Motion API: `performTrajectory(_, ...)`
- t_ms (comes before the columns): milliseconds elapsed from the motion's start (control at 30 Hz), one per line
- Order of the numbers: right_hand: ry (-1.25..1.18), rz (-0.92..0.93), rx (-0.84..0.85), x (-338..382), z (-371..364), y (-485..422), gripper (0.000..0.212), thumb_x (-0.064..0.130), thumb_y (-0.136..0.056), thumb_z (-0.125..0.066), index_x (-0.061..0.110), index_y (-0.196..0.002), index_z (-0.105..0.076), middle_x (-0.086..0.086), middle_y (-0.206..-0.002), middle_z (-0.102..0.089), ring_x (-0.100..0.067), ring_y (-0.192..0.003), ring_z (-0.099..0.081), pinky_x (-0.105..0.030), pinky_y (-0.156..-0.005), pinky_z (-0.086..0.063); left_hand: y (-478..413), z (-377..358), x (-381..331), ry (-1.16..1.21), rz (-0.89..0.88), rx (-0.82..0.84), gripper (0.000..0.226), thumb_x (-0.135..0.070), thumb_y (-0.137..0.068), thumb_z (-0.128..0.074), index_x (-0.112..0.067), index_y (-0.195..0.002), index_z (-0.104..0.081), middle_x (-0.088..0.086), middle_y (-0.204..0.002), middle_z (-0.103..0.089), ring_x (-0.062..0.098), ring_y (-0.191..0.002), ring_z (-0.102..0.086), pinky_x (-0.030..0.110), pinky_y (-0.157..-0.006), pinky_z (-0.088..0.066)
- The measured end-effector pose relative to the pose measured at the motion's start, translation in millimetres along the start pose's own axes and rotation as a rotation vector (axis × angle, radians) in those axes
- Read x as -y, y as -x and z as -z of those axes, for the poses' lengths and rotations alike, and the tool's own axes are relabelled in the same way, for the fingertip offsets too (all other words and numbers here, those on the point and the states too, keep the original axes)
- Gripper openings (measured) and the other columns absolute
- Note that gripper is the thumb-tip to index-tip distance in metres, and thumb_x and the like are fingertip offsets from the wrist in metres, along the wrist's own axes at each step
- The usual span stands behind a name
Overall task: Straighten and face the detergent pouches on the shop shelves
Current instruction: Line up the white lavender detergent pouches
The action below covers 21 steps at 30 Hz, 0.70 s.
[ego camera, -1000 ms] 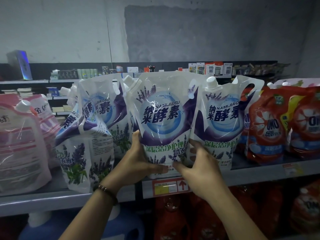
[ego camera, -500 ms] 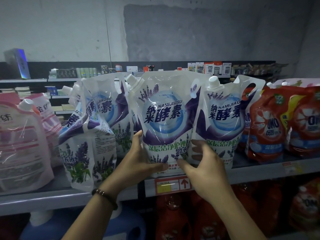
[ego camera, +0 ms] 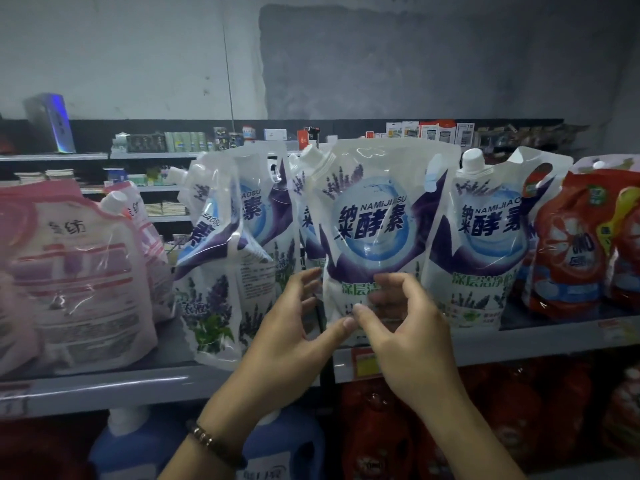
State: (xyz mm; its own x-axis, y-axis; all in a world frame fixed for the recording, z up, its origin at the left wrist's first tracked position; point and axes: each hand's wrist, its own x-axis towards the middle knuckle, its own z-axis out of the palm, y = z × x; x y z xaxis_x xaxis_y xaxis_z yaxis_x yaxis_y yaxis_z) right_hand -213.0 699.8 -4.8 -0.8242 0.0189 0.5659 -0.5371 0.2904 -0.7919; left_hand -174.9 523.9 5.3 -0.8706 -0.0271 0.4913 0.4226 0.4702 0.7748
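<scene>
Several white-and-purple lavender detergent pouches stand on the grey shelf (ego camera: 104, 386). The middle pouch (ego camera: 374, 220) is upright with its label facing me. To its right, another pouch (ego camera: 485, 237) also faces front. The left pouch (ego camera: 214, 265) is twisted sideways and leans, with one more (ego camera: 263, 209) behind it. My left hand (ego camera: 287, 334) is at the middle pouch's lower left edge, fingers spread. My right hand (ego camera: 405, 327) hovers in front of its lower part, fingers curled apart. Both thumbs meet at its bottom. Neither hand grips it.
Pink pouches (ego camera: 69, 278) fill the shelf's left end and red pouches (ego camera: 571, 254) the right end. Blue bottles (ego camera: 138, 445) and red pouches (ego camera: 381, 427) sit on the shelf below. A price tag (ego camera: 360, 362) is on the shelf edge. Further shelves stand behind.
Both hands gripped the bottom of the middle pouch earlier. They have loosened and risen slightly, fingers now spread. The pouch stands more upright and square to me.
</scene>
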Motion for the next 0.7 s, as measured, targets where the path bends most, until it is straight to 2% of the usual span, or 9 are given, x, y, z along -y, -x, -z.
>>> performTrajectory(67,-0.027,-0.014,0.024,6,-13,4,0.032,0.031,-0.089,-0.083,0.036,-0.115,-0.065,0.012,-0.099,-0.073,-0.001,-0.092,-0.071,-0.03,-0.081,-0.062,11,10,0,-0.019,-0.04,-0.047,0.051,-0.047,-0.089,-0.079,-0.049,-0.135,-0.055,-0.032,-0.132,-0.063,-0.01,-0.125,-0.06,0.033,-0.103,-0.058)
performTrajectory(167,-0.054,-0.033,0.059,15,-33,11,0.03,0.03,-0.09,-0.082,0.037,-0.114,-0.065,0.01,-0.1,-0.074,-0.003,-0.092,-0.073,-0.034,-0.082,-0.063,27,25,1,-0.039,-0.086,-0.106,0.037,-0.031,-0.095,-0.079,-0.041,-0.127,-0.063,-0.021,-0.126,-0.07,-0.002,-0.12,-0.066,0.037,-0.098,-0.061)
performTrajectory(267,-0.091,-0.055,0.101,22,-49,17,0.03,0.027,-0.091,-0.081,0.037,-0.115,-0.066,0.011,-0.102,-0.074,-0.002,-0.093,-0.073,-0.032,-0.083,-0.064,39,37,5,-0.074,-0.145,-0.193,0.031,-0.021,-0.094,-0.08,-0.036,-0.118,-0.068,-0.016,-0.118,-0.072,0.005,-0.115,-0.07,0.037,-0.092,-0.061)
performTrajectory(400,-0.075,-0.056,0.133,30,-65,20,0.031,0.029,-0.09,-0.082,0.038,-0.114,-0.066,0.013,-0.102,-0.074,0.0,-0.097,-0.072,-0.029,-0.085,-0.062,47,49,9,-0.111,-0.223,-0.395,0.031,-0.007,-0.09,-0.081,-0.029,-0.109,-0.07,-0.009,-0.106,-0.074,0.017,-0.102,-0.074,0.041,-0.083,-0.062)
performTrajectory(467,-0.077,-0.057,0.15,32,-70,18,0.03,0.03,-0.09,-0.083,0.038,-0.112,-0.066,0.013,-0.102,-0.074,0.001,-0.097,-0.071,-0.027,-0.084,-0.061,48,56,12,-0.111,-0.241,-0.478,0.027,-0.009,-0.09,-0.081,-0.027,-0.107,-0.069,-0.008,-0.103,-0.073,0.02,-0.097,-0.073,0.042,-0.08,-0.061)
performTrajectory(567,-0.099,-0.052,0.186,36,-76,15,0.034,0.03,-0.089,-0.084,0.037,-0.115,-0.065,0.015,-0.106,-0.073,0.006,-0.098,-0.069,-0.023,-0.084,-0.06,48,67,16,-0.157,-0.287,-0.613,0.026,-0.017,-0.087,-0.077,-0.024,-0.108,-0.064,-0.006,-0.105,-0.068,0.018,-0.095,-0.069,0.034,-0.08,-0.058)
performTrajectory(633,-0.109,-0.049,0.21,38,-80,12,0.038,0.031,-0.088,-0.085,0.037,-0.119,-0.063,0.016,-0.11,-0.072,0.006,-0.1,-0.069,-0.025,-0.087,-0.061,47,71,17,-0.191,-0.271,-0.685,0.03,-0.021,-0.086,-0.076,-0.023,-0.112,-0.061,-0.005,-0.11,-0.063,0.016,-0.102,-0.065,0.03,-0.087,-0.055)
performTrajectory(700,-0.114,-0.044,0.233,39,-86,10,0.045,0.033,-0.087,-0.086,0.037,-0.124,-0.062,0.016,-0.115,-0.071,0.004,-0.103,-0.07,-0.028,-0.09,-0.062,44,75,24,-0.192,-0.21,-0.729,0.036,-0.026,-0.086,-0.074,-0.025,-0.119,-0.059,-0.006,-0.119,-0.058,0.014,-0.113,-0.061,0.033,-0.096,-0.052)
